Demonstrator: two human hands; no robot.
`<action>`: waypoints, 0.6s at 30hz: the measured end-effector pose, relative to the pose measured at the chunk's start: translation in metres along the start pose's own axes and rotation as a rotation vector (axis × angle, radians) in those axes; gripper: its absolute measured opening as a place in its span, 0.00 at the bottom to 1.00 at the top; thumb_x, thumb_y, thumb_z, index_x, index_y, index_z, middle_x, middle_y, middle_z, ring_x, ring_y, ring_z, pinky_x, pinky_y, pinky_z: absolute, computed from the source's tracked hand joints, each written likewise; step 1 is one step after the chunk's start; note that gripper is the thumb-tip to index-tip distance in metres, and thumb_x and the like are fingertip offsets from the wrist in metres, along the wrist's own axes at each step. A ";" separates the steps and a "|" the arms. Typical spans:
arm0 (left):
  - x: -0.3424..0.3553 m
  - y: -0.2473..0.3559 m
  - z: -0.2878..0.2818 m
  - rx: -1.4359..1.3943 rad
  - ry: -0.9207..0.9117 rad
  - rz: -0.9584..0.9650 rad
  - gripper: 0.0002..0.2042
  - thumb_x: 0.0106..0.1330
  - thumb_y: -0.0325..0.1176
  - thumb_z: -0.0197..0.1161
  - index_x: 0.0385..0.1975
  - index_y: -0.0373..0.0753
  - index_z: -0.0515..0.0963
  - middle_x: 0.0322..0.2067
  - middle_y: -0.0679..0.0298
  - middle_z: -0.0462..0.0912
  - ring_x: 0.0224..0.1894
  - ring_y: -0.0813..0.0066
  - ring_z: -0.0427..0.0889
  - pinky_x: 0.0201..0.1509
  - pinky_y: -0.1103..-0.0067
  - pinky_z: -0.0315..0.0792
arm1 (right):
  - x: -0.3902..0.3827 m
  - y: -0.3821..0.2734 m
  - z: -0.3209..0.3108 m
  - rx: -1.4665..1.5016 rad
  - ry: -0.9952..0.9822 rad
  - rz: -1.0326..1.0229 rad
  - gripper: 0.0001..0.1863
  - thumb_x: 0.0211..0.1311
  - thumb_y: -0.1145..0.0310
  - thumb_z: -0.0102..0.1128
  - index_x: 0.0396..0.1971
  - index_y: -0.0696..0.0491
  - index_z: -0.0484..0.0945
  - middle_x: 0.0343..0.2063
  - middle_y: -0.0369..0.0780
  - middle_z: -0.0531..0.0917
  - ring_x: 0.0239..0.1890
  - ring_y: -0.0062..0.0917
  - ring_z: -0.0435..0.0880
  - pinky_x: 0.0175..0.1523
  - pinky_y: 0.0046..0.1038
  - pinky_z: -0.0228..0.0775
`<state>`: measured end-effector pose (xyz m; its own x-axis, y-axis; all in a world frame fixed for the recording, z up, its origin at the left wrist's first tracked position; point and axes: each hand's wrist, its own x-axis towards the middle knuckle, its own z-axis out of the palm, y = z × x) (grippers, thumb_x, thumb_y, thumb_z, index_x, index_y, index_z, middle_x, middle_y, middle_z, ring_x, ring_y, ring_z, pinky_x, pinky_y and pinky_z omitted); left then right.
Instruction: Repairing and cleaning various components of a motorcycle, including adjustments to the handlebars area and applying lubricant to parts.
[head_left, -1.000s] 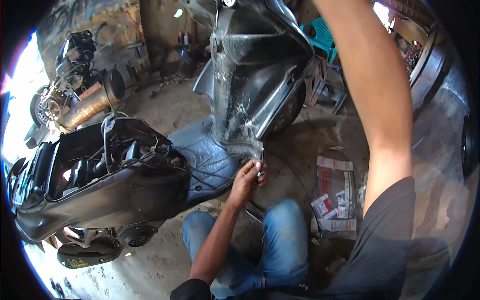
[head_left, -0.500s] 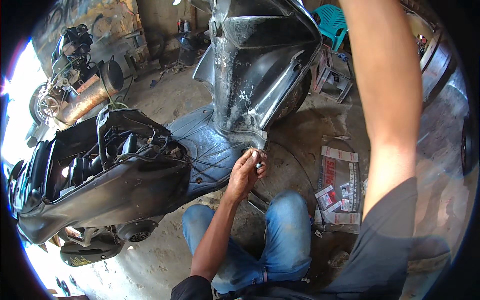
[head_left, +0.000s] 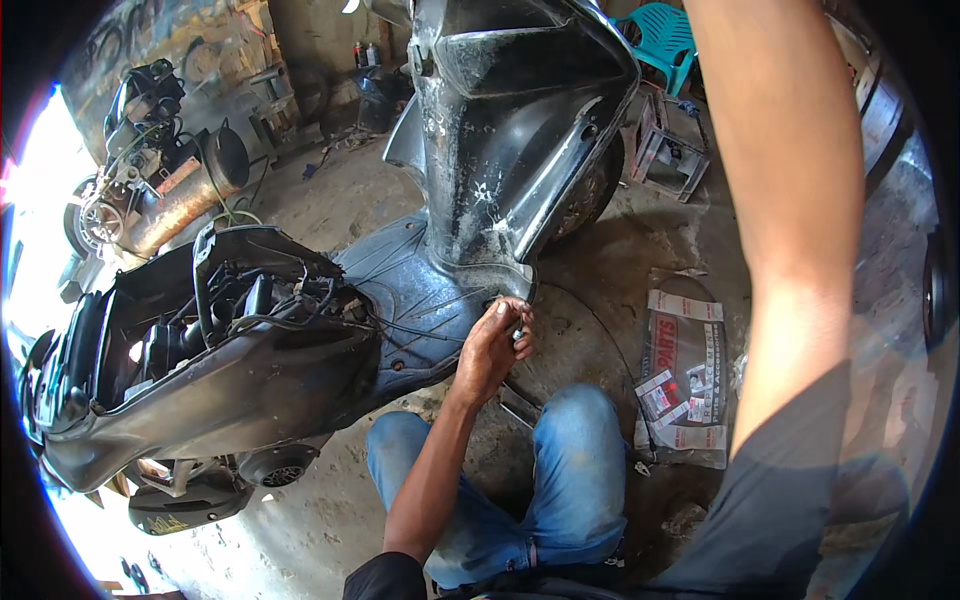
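At the near edge of the scooter's footboard (head_left: 410, 285), my left hand (head_left: 488, 345) is closed, thumb and fingers pinched around a small shiny metal piece (head_left: 518, 333). Its kind is too small to make out. The fingertips are close to the lower corner of the scooter's black front leg shield (head_left: 480, 180), which is scuffed and scratched. My right forearm (head_left: 805, 200) reaches up past the top of the picture, so the right hand is out of sight.
Left of the footboard, the scooter's open rear body (head_left: 220, 360) exposes cables. A clear parts bag (head_left: 690, 330) with small packets lies on the floor to the right. A small metal stand (head_left: 670, 150) and a teal plastic chair (head_left: 662, 40) stand behind. An engine assembly (head_left: 140, 150) sits far left.
My right forearm has shifted slightly to the right. The left hand keeps its pinch at the same corner of the footboard, and the whole view has moved a little.
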<state>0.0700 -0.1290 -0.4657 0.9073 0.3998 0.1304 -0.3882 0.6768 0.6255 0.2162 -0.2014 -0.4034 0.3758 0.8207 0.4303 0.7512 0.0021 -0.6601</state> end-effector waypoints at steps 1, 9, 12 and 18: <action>0.001 -0.001 0.000 0.004 -0.005 -0.001 0.18 0.83 0.52 0.53 0.51 0.43 0.75 0.45 0.66 0.74 0.36 0.78 0.66 0.40 0.78 0.63 | -0.001 0.000 0.000 0.002 0.004 0.000 0.28 0.83 0.50 0.45 0.57 0.61 0.81 0.51 0.51 0.83 0.59 0.39 0.80 0.67 0.38 0.66; 0.000 -0.002 -0.002 -0.007 -0.001 0.001 0.16 0.78 0.49 0.58 0.51 0.44 0.73 0.47 0.67 0.73 0.36 0.78 0.66 0.41 0.79 0.63 | -0.007 0.003 0.000 -0.015 -0.006 0.002 0.27 0.83 0.51 0.46 0.57 0.61 0.81 0.51 0.50 0.84 0.58 0.38 0.80 0.66 0.37 0.67; -0.001 -0.001 -0.002 -0.059 -0.019 0.009 0.13 0.79 0.44 0.57 0.52 0.41 0.74 0.45 0.67 0.73 0.38 0.78 0.67 0.43 0.78 0.64 | -0.008 0.004 0.001 -0.013 -0.004 0.004 0.27 0.83 0.52 0.46 0.56 0.61 0.81 0.51 0.50 0.84 0.58 0.37 0.80 0.65 0.37 0.67; 0.001 -0.004 -0.004 0.022 -0.012 0.003 0.13 0.76 0.43 0.60 0.49 0.40 0.75 0.44 0.67 0.74 0.38 0.78 0.67 0.42 0.78 0.64 | -0.010 0.005 -0.001 -0.021 0.001 0.000 0.26 0.82 0.52 0.47 0.56 0.61 0.81 0.50 0.49 0.84 0.57 0.37 0.81 0.65 0.37 0.67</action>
<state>0.0714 -0.1288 -0.4715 0.9081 0.3942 0.1415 -0.3872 0.6618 0.6420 0.2165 -0.2099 -0.4104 0.3761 0.8204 0.4308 0.7625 -0.0098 -0.6469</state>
